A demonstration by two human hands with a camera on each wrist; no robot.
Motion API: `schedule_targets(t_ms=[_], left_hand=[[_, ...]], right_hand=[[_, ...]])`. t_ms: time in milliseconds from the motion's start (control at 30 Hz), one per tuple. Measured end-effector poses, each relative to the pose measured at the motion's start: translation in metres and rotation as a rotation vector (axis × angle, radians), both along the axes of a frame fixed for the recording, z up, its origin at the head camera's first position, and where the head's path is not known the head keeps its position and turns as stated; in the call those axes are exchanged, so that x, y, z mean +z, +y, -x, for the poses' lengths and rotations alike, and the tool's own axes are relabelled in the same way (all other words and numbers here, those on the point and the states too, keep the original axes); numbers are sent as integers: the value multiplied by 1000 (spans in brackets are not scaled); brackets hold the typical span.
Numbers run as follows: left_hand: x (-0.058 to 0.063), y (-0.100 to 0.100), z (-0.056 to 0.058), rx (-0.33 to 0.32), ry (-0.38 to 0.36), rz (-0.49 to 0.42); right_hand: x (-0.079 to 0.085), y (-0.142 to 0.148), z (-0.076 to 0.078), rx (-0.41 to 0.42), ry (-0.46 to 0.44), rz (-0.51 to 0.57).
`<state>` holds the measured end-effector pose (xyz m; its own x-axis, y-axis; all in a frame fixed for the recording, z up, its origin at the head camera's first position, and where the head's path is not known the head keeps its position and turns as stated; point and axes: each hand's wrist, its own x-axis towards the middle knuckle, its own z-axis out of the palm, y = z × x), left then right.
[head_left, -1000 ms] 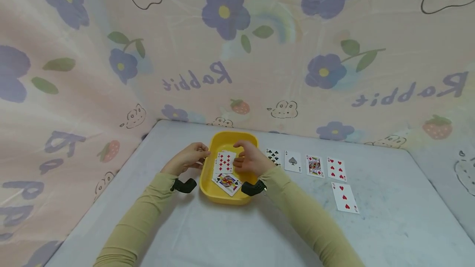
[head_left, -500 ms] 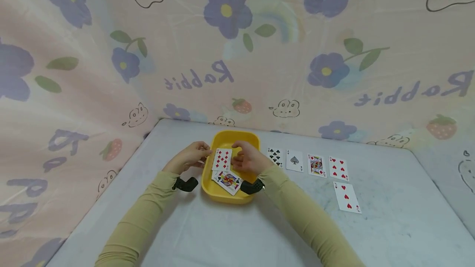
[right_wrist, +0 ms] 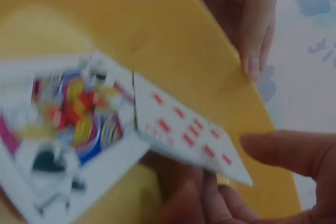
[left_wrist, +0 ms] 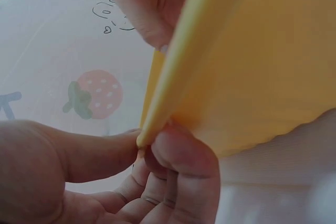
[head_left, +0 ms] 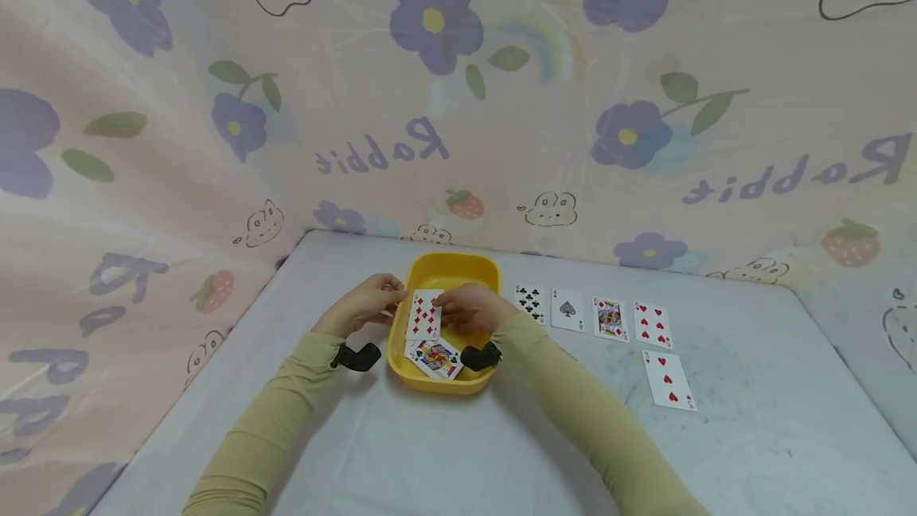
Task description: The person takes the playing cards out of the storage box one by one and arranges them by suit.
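Observation:
My left hand (head_left: 364, 305) pinches the left rim of a yellow plastic tray (head_left: 447, 387) between thumb and fingers. The left wrist view shows that rim up close between the fingertips. Inside the tray my right hand (head_left: 473, 307) holds a diamonds playing card (head_left: 423, 323) at its right edge. Seen from the right wrist, the fingers (right_wrist: 210, 198) are curled under this tilted card and the thumb (right_wrist: 273, 148) is right by its edge. Partly beneath it is a face card of spades (right_wrist: 73, 114), with another card edge showing behind.
To the tray's right lie a clubs card (head_left: 531, 305), an ace of spades (head_left: 567, 310), a red-suited face card (head_left: 610, 318) and a six of hearts (head_left: 652, 326) in a row. A three of hearts (head_left: 669, 380) lies nearer. A printed cloth (head_left: 458, 102) hangs behind the table.
The right hand has moved slightly left, its fingers coming onto the diamonds card. That card has shifted a little left in the tray. The left hand stays at the rim.

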<state>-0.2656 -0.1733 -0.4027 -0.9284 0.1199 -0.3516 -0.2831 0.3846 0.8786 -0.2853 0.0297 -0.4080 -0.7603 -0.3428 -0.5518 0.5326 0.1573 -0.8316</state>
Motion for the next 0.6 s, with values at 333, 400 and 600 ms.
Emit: schedule_targets(t_ms=[333, 400, 600], left_hand=[[1, 0, -1, -7, -7, -5], [1, 0, -1, -10, -6, -12], [1, -1, 0, -16, -6, -7]], right_hand=[[-5, -5, 0, 30, 169, -153], [-3, -5, 0, 26, 226, -174], [10, 1, -2, 32, 335, -214]])
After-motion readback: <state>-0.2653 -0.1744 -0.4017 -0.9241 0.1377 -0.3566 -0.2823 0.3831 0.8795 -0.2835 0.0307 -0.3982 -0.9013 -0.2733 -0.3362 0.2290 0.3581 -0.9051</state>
